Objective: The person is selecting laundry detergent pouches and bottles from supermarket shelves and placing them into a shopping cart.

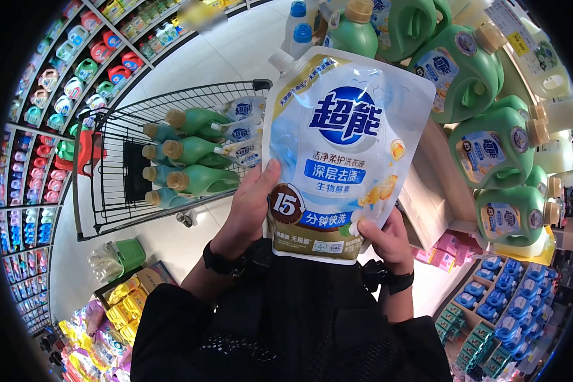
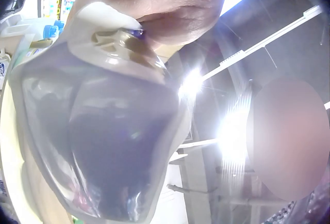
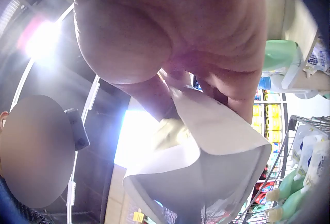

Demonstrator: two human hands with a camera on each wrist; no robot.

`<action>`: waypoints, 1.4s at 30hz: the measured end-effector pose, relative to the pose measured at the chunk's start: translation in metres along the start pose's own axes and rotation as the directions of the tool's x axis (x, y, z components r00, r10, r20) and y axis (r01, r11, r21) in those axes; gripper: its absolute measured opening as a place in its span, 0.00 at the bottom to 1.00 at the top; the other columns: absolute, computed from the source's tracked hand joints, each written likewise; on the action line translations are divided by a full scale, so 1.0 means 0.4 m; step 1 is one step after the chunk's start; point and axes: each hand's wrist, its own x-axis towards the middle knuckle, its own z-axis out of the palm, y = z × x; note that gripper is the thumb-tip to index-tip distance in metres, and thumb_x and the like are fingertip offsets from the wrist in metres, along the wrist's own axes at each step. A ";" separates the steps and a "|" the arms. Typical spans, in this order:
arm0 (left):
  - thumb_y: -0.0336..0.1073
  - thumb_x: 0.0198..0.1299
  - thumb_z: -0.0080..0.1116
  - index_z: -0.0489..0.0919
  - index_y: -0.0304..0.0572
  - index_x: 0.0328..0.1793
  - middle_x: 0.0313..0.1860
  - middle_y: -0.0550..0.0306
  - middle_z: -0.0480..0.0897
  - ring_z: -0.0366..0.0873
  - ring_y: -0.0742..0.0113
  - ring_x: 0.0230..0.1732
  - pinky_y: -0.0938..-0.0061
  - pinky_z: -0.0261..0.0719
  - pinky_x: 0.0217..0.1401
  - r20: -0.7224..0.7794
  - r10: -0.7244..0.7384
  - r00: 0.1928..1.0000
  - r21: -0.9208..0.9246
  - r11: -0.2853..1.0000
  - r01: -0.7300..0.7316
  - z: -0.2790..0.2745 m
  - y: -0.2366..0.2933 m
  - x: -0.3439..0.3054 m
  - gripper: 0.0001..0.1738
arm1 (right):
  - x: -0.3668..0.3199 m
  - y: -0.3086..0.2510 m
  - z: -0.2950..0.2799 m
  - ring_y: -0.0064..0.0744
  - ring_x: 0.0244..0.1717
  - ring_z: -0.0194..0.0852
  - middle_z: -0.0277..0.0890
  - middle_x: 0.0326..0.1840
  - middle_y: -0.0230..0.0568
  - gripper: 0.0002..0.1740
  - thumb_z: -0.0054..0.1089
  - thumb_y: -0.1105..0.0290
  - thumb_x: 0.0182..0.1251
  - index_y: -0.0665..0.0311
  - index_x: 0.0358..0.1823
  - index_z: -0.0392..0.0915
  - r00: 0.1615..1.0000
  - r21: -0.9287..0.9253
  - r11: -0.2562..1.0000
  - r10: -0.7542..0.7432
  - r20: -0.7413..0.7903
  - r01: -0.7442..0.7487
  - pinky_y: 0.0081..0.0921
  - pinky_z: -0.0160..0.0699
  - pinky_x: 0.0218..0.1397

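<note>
Both hands hold up a white and pale-blue laundry detergent refill pouch (image 1: pixel 337 165) in front of the body. It has a gold lower band, a printed face turned upward and a capped spout at its upper left corner. My left hand (image 1: pixel 251 200) grips the left edge, thumb on the front and fingers hidden behind. At the lower right corner my right hand (image 1: pixel 391 242) pinches the pouch, thumb on the printed face. Both wrist views show the pouch's bulging grey underside, with the left palm (image 2: pixel 170 7) and the right palm (image 3: pixel 175 28) close against it.
A wire shopping cart (image 1: pixel 261 84) stands to the left, holding several green bottles (image 1: pixel 200 149) and white pouches (image 1: pixel 245 130). Green detergent jugs (image 1: pixel 490 149) line the shelf on the right. Blue packs (image 1: pixel 516 312) fill a display at lower right; tall stocked shelves (image 1: pixel 63 95) rise at far left.
</note>
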 end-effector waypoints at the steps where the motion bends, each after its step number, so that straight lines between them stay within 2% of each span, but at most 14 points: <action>1: 0.46 0.77 0.41 0.64 0.32 0.72 0.63 0.49 0.77 0.77 0.64 0.61 0.70 0.76 0.63 0.000 0.001 1.000 0.000 1.000 -0.001 -0.001 -0.001 0.000 0.27 | -0.001 -0.001 0.001 0.31 0.58 0.76 0.77 0.60 0.43 0.27 0.62 0.71 0.68 0.71 0.66 0.66 1.000 0.002 1.000 0.005 -0.002 -0.005 0.29 0.75 0.62; 16: 0.47 0.75 0.45 0.71 0.31 0.66 0.57 0.49 0.81 0.80 0.65 0.56 0.71 0.77 0.60 -0.031 -0.001 1.000 -0.138 0.990 -0.004 -0.039 -0.047 -0.028 0.26 | 0.013 0.011 0.016 0.30 0.57 0.77 0.77 0.59 0.43 0.26 0.60 0.71 0.69 0.71 0.66 0.66 0.999 -0.035 0.999 0.024 -0.028 -0.025 0.29 0.75 0.62; 20: 0.39 0.69 0.59 0.77 0.32 0.57 0.48 0.54 0.85 0.83 0.70 0.46 0.76 0.82 0.49 -0.119 0.097 0.988 0.090 0.992 -0.087 -0.025 -0.041 -0.044 0.18 | 0.024 0.053 0.016 0.28 0.56 0.77 0.78 0.57 0.41 0.25 0.60 0.72 0.69 0.71 0.65 0.67 0.999 -0.072 0.997 0.019 -0.045 -0.022 0.27 0.75 0.59; 25: 0.39 0.68 0.60 0.82 0.27 0.47 0.38 0.59 0.86 0.79 0.78 0.37 0.79 0.78 0.41 -0.219 0.261 0.940 0.345 0.922 -0.176 -0.049 -0.049 -0.098 0.16 | 0.063 0.088 0.036 0.31 0.61 0.73 0.74 0.62 0.44 0.31 0.63 0.73 0.66 0.70 0.69 0.64 0.994 -0.116 0.990 -0.092 -0.054 0.085 0.29 0.69 0.65; 28: 0.40 0.68 0.60 0.83 0.30 0.48 0.24 0.54 0.84 0.75 0.80 0.28 0.76 0.73 0.31 -0.162 0.402 0.901 0.612 0.757 -0.228 -0.038 -0.071 -0.073 0.16 | 0.119 0.020 -0.027 0.38 0.66 0.69 0.68 0.68 0.48 0.35 0.62 0.75 0.64 0.70 0.72 0.60 0.970 -0.189 0.975 -0.153 -0.191 0.117 0.35 0.63 0.72; 30: 0.39 0.68 0.60 0.84 0.33 0.48 0.20 0.49 0.80 0.74 0.72 0.20 0.73 0.70 0.27 -0.087 0.538 0.839 0.612 0.693 -0.381 -0.241 -0.106 -0.170 0.15 | 0.113 0.100 0.117 0.43 0.70 0.65 0.67 0.69 0.51 0.38 0.65 0.74 0.61 0.70 0.72 0.60 0.865 -0.576 0.741 -0.489 -0.111 0.345 0.39 0.58 0.75; 32: 0.38 0.67 0.60 0.85 0.35 0.47 0.22 0.47 0.80 0.74 0.58 0.19 0.71 0.71 0.26 -0.027 0.503 0.864 0.716 0.613 -0.335 -0.212 -0.013 -0.185 0.13 | 0.149 -0.069 0.221 0.47 0.73 0.61 0.66 0.70 0.53 0.42 0.68 0.73 0.57 0.71 0.72 0.59 0.767 -0.769 0.451 -0.636 0.079 0.453 0.42 0.54 0.77; 34: 0.36 0.66 0.60 0.85 0.37 0.46 0.22 0.46 0.80 0.77 0.50 0.21 0.67 0.72 0.25 -0.010 0.546 0.838 0.748 0.560 -0.356 -0.240 -0.017 -0.180 0.11 | 0.197 -0.133 0.268 0.49 0.73 0.62 0.67 0.70 0.53 0.43 0.70 0.73 0.53 0.70 0.72 0.61 0.757 -0.805 0.334 -0.621 0.203 0.491 0.40 0.57 0.75; 36: 0.35 0.64 0.61 0.86 0.38 0.45 0.24 0.45 0.81 0.80 0.50 0.24 0.65 0.74 0.27 0.102 0.620 0.778 0.789 0.426 -0.444 -0.285 -0.032 -0.171 0.10 | 0.257 -0.169 0.299 0.48 0.70 0.67 0.69 0.68 0.52 0.41 0.71 0.74 0.52 0.68 0.70 0.64 0.869 -0.861 0.209 -0.299 0.395 0.463 0.37 0.63 0.71; 37: 0.35 0.64 0.61 0.86 0.38 0.45 0.24 0.45 0.81 0.80 0.50 0.24 0.65 0.74 0.27 0.090 0.628 0.773 0.789 0.429 -0.441 -0.294 -0.026 -0.173 0.10 | 0.285 -0.192 0.325 0.45 0.58 0.79 0.79 0.57 0.50 0.30 0.71 0.77 0.53 0.67 0.61 0.74 0.856 -0.831 0.224 -0.231 0.462 0.509 0.33 0.73 0.61; 38: 0.34 0.63 0.63 0.85 0.36 0.44 0.27 0.46 0.83 0.81 0.51 0.25 0.66 0.75 0.28 0.128 0.604 0.787 0.796 0.411 -0.445 -0.308 -0.022 -0.180 0.09 | 0.307 -0.203 0.341 0.45 0.58 0.79 0.79 0.57 0.50 0.30 0.71 0.77 0.53 0.67 0.61 0.74 0.851 -0.827 0.217 -0.223 0.476 0.519 0.33 0.73 0.61; 40: 0.33 0.62 0.64 0.85 0.34 0.43 0.30 0.47 0.84 0.81 0.53 0.27 0.67 0.76 0.29 0.155 0.589 0.793 0.802 0.394 -0.449 -0.337 -0.024 -0.194 0.09 | 0.337 -0.212 0.363 0.39 0.42 0.85 0.84 0.40 0.47 0.17 0.69 0.78 0.55 0.69 0.48 0.81 0.847 -0.814 0.304 0.040 0.529 0.494 0.28 0.79 0.48; 41: 0.34 0.61 0.65 0.85 0.35 0.45 0.33 0.46 0.85 0.83 0.53 0.30 0.67 0.78 0.32 0.145 0.610 0.779 0.783 0.411 -0.468 -0.349 -0.028 -0.191 0.10 | 0.347 -0.210 0.373 0.35 0.29 0.83 0.83 0.29 0.45 0.08 0.68 0.80 0.56 0.69 0.38 0.84 0.834 -0.803 0.273 0.000 0.551 0.530 0.26 0.78 0.36; 42: 0.35 0.60 0.66 0.85 0.36 0.46 0.36 0.46 0.86 0.84 0.53 0.33 0.67 0.80 0.36 0.134 0.631 0.764 0.762 0.427 -0.486 -0.362 -0.029 -0.183 0.12 | 0.355 -0.209 0.388 0.35 0.29 0.83 0.83 0.29 0.45 0.08 0.68 0.80 0.56 0.69 0.38 0.84 0.828 -0.799 0.266 0.010 0.561 0.539 0.26 0.78 0.36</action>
